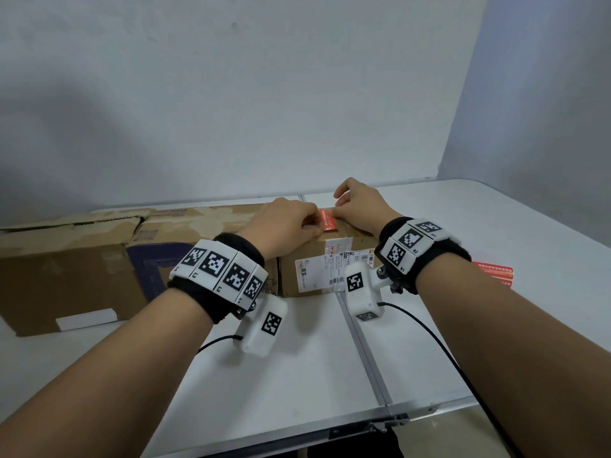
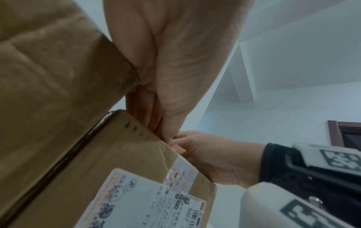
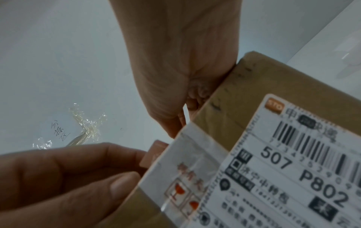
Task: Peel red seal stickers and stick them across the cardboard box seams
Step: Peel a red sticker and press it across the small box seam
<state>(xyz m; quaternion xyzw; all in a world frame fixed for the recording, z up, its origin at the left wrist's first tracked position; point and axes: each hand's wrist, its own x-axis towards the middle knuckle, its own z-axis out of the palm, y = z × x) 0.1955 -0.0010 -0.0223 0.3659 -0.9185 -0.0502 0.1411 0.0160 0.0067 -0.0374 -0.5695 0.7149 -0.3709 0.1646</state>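
A small cardboard box (image 1: 312, 269) with a white shipping label stands on the table, seen up close in the left wrist view (image 2: 121, 146) and the right wrist view (image 3: 254, 86). A red seal sticker (image 1: 328, 220) lies across its top, near the front edge. My left hand (image 1: 312, 223) pinches the sticker's near end between thumb and forefinger; that end (image 3: 153, 154) sticks out past the box edge. My right hand (image 1: 339, 209) has curled fingers at the far end. The box hides its fingertips in the wrist views.
A large worn cardboard box (image 1: 66, 262) lies against the small box's left side. A sheet of red stickers (image 1: 494, 272) rests on the white table (image 1: 297, 358) to the right. A metal seam (image 1: 363, 352) runs down the table. Camera cables trail from both wrists.
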